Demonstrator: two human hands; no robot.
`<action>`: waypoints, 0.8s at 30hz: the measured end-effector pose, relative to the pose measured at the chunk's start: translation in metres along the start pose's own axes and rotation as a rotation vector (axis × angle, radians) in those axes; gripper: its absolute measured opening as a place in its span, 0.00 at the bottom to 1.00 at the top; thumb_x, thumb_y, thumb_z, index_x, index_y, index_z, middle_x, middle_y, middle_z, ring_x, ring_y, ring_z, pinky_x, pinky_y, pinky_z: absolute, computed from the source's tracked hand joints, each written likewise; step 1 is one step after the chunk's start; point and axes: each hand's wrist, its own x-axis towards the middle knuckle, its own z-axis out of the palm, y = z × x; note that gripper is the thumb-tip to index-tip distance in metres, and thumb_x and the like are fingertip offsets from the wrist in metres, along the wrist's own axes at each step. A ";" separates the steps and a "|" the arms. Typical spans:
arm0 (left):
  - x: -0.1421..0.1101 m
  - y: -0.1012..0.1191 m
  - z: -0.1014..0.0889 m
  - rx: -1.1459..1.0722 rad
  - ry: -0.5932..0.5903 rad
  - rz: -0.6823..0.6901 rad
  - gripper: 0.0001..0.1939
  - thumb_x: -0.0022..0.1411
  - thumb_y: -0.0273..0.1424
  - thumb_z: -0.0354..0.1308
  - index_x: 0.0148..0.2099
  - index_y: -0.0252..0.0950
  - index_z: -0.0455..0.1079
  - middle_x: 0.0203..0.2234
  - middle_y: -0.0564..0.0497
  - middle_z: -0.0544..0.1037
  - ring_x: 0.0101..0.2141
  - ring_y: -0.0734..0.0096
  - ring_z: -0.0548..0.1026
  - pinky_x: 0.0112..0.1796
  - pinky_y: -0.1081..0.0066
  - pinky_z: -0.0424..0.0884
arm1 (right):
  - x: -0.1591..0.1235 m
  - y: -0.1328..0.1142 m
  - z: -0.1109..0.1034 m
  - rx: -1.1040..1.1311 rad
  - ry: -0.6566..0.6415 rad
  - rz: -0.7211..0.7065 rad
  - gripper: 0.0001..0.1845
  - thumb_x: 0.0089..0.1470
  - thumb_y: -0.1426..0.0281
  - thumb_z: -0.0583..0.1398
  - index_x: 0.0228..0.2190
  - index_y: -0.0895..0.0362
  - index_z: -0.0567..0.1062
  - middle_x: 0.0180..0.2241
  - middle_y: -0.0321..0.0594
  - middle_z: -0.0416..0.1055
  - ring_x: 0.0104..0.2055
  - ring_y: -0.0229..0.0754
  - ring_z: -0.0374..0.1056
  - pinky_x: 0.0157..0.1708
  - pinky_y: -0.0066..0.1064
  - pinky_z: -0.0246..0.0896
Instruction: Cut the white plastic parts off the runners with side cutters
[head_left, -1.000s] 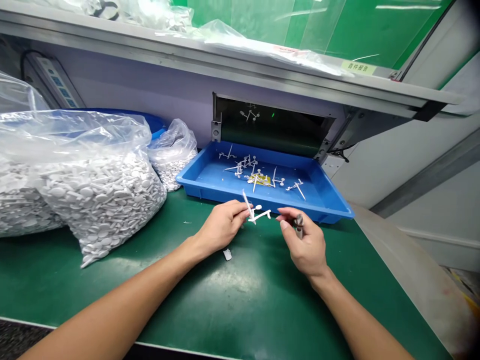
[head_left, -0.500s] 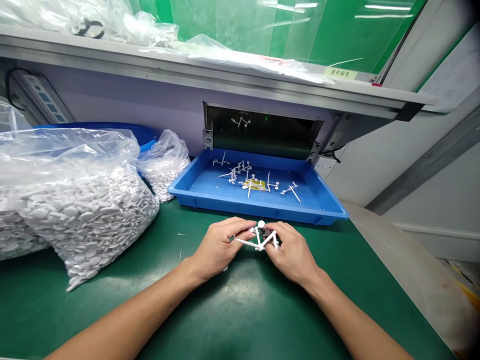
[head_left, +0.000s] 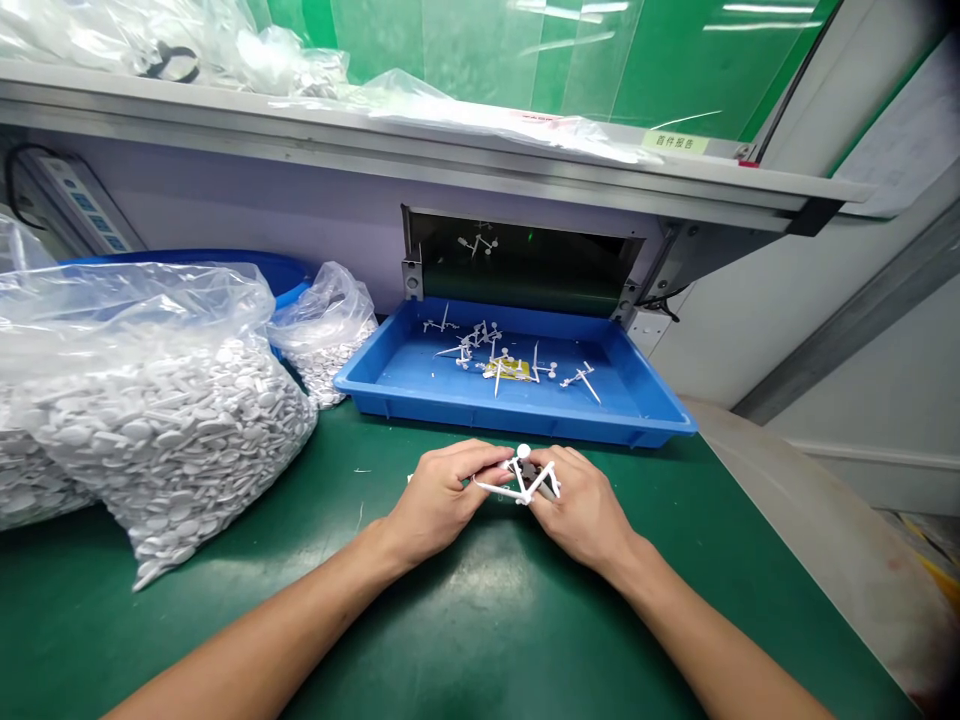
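Left hand (head_left: 441,498), grip pinching white branched plastic piece (head_left: 523,497) above green desk (head_left: 480,630), before blue tray (head_left: 480,424). Right hand (head_left: 589,502), grip closed round dark tool (head_left: 529,471), partly hidden. Likely risk: tool slipping on thin plastic, nicking left hand; loose pinch could drop piece.

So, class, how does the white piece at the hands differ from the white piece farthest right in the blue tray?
The held piece is between the left hand and right hand; the tray piece lies in the blue tray. The held piece has the right hand's tool close to it; the tray piece has no tool beside it. Both are white, with thin branching stems.
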 end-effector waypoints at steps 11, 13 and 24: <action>0.005 -0.016 0.009 0.031 -0.039 -0.130 0.12 0.66 0.34 0.55 0.48 0.39 0.75 0.41 0.50 0.80 0.40 0.67 0.78 0.42 0.70 0.74 | 0.006 0.019 0.004 0.022 -0.124 0.227 0.09 0.52 0.70 0.56 0.22 0.54 0.72 0.20 0.33 0.70 0.21 0.36 0.61 0.22 0.27 0.46; 0.006 -0.017 0.010 0.036 -0.036 -0.164 0.12 0.65 0.34 0.55 0.48 0.39 0.75 0.41 0.50 0.79 0.39 0.66 0.78 0.42 0.70 0.74 | 0.010 0.029 0.001 -0.007 -0.066 0.298 0.09 0.53 0.68 0.56 0.24 0.54 0.74 0.20 0.33 0.71 0.22 0.37 0.62 0.22 0.27 0.46; 0.002 0.047 -0.078 0.216 0.313 -0.009 0.10 0.65 0.35 0.56 0.42 0.35 0.74 0.36 0.47 0.79 0.37 0.68 0.76 0.38 0.71 0.74 | -0.010 0.025 0.006 0.255 -0.267 -0.097 0.16 0.56 0.61 0.58 0.47 0.44 0.73 0.46 0.43 0.72 0.42 0.47 0.71 0.40 0.33 0.67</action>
